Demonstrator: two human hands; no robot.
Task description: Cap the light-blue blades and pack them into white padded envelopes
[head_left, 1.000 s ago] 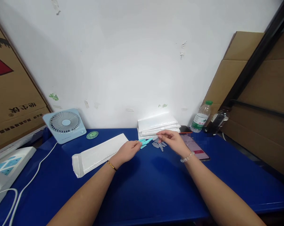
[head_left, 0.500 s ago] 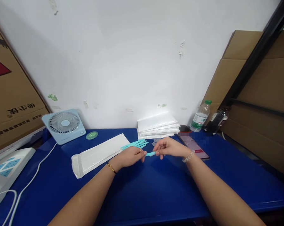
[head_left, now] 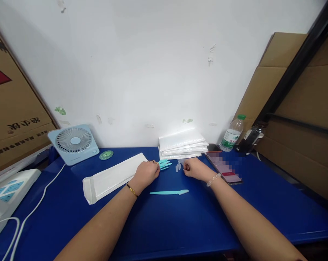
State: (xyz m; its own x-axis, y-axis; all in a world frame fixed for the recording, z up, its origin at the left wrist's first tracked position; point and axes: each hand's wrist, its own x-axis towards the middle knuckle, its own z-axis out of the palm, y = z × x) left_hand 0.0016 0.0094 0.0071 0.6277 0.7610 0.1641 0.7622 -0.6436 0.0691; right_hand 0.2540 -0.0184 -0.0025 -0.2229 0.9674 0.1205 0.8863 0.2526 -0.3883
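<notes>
A turquoise eyebrow razor (head_left: 168,193) lies crosswise on the blue table in front of both hands, with a pale cover over its blade end. Farther back, my left hand (head_left: 147,172) is closed over the handle ends of several turquoise eyebrow razors (head_left: 164,164); its fingertips are partly hidden. At the small pile of translucent blade covers (head_left: 178,166), my right hand (head_left: 193,168) has its fingers curled in a pinch. Whatever sits between those fingertips is hidden.
A white padded mailer (head_left: 113,179) lies left of the razors. Behind stands a stack of white mailers (head_left: 181,143). A phone (head_left: 226,168), a water bottle (head_left: 232,134) and a dark bottle (head_left: 251,139) are on the right; a blue fan (head_left: 75,143) and a power strip (head_left: 14,192) on the left.
The razor held between both hands now lies on the table. My left hand has moved left and back to the razor pile, my right hand slightly right to the blade covers.
</notes>
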